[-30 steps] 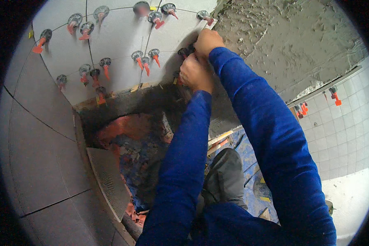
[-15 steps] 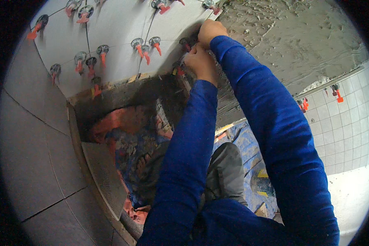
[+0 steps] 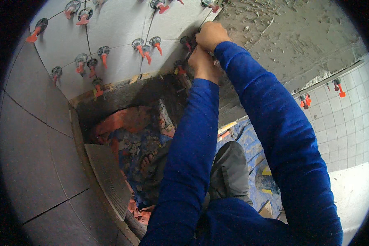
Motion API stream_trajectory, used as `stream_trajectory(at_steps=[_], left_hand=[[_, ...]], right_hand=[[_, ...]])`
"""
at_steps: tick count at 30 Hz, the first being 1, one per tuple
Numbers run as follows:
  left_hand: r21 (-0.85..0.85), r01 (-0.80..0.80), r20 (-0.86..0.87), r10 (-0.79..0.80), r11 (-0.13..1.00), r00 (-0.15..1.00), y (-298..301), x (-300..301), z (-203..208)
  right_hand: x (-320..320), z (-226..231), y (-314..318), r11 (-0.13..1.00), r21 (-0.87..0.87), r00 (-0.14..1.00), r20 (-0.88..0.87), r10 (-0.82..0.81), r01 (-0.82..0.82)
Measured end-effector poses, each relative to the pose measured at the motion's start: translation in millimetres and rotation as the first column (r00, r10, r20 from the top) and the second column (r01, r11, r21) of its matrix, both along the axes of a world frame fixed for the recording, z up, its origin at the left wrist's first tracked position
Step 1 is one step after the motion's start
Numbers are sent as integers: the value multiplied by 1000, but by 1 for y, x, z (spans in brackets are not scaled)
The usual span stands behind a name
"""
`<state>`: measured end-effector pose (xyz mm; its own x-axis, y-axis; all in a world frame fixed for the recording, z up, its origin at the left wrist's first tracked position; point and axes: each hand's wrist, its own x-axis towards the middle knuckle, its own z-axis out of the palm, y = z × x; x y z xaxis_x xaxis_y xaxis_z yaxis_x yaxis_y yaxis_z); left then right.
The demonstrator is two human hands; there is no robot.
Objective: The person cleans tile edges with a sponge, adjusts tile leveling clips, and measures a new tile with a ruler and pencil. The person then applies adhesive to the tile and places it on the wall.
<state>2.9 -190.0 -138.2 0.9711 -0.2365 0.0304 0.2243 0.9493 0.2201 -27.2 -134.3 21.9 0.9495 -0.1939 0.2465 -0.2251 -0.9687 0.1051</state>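
Note:
My right hand [image 3: 212, 36] is closed at the open edge of the grey wall tiles [image 3: 115, 24], where they meet the rough wet mortar [image 3: 291, 37]. Just below it, my left hand [image 3: 202, 64] is also closed, with the two hands nearly touching. Whatever either one pinches is hidden behind the fingers. Right beside them, a red-handled tile levelling clip [image 3: 186, 42] sits on that edge. Another clip with a red handle [image 3: 179, 68] stands lower, next to my left hand.
More levelling clips [image 3: 146, 52] line the tile joints. At the left stand large grey tiles [image 3: 41, 164] and a ridged panel [image 3: 107, 174]. Blue sheeting [image 3: 254, 143] with rubble covers the floor. Small square tiles [image 3: 344, 119] cover the wall at right.
My right hand has shifted slightly down and left along the tile edge. My left hand has turned a little beneath it. The view has tilted slightly.

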Motion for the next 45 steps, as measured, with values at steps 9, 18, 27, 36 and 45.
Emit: stream_trajectory(at_steps=[9,18,27,36,45], left_hand=[[-45,55,-118,-60,997,991,23,-9,16],[-120,116,-226,-140,986,964,59,-36,54],[11,-143,-208,142,990,968,37,-24,40],[-178,73,-342,-132,981,931,48,-25,44],[304,-11,-289,103,953,952,70,-42,66]], right_hand=[[1,1,-5,993,-74,996,14,90,-88],[-6,7,-4,998,-52,999,-18,35,-36],[-4,5,-21,991,17,984,-114,134,-133],[-14,3,-12,994,-3,993,-22,113,-113],[-17,-2,-16,966,-132,969,-136,205,-223]])
